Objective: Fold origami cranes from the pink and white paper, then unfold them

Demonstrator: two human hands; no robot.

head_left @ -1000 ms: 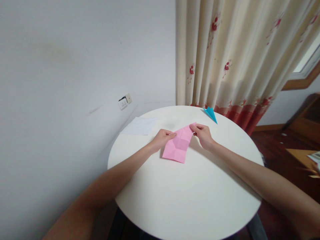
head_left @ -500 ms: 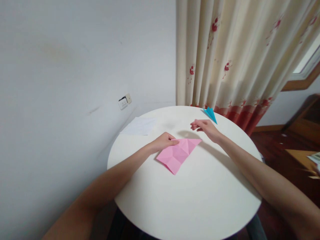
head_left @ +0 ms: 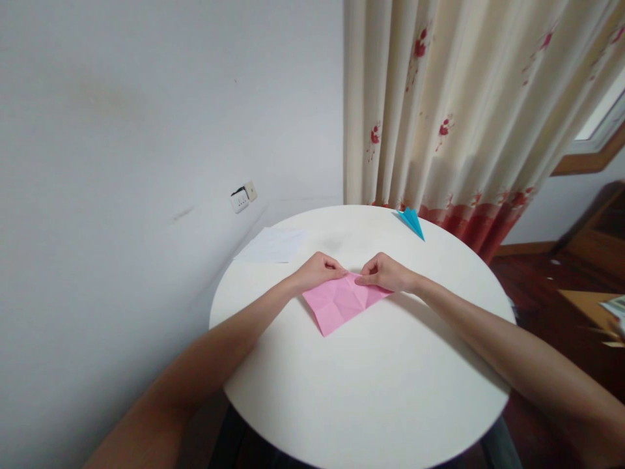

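A creased sheet of pink paper is held just over the middle of the white table, tilted so that one corner points toward me. My left hand pinches its far edge between thumb and fingers. Close beside it, my right hand pinches the same far edge a little to the right. The fingertips of both hands nearly meet, and they cover part of that edge. Fold lines cross the paper's face.
A blue folded paper plane lies near the table's far right edge. White paper rests at the far left. The round white table stands against a wall with a socket; a flowered curtain hangs behind.
My right hand has come down and left from above the paper and now grips its far edge. The pink paper has turned slightly, its near corner shifting left.
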